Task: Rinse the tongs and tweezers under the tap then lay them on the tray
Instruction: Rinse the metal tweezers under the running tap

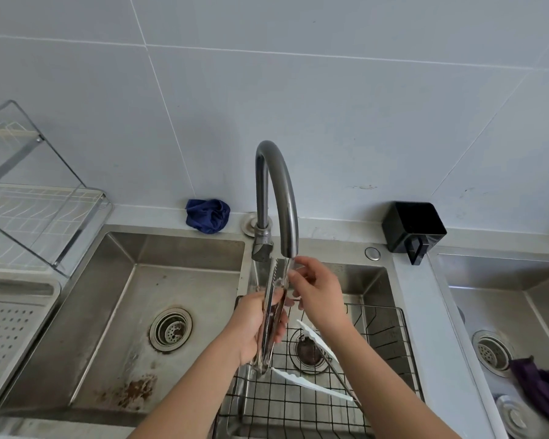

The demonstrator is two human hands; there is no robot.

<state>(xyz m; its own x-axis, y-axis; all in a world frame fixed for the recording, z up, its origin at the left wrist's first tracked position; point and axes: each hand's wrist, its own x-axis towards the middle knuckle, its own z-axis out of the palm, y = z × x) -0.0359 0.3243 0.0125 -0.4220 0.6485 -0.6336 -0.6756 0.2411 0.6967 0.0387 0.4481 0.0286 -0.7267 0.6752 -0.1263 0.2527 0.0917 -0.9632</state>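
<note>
Much of the perforated tray [10, 327] is cut off at the left edge of the frame, and my left hand [257, 327], gripping the steel tongs [271, 280] at centre frame, hides their middle. Their shiny serrated tips point up into the stream from the tap [287, 201], where my right hand [320, 296] pinches one arm; white-tipped tongs [311, 386] lie in the wire basket [390, 343] below.

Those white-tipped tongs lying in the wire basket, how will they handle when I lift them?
Probably springy: the white-tipped tongs lie with arms splayed apart. Likely slippery, lying in the wire basket near the running tap. Tips could snag the wires.
</note>
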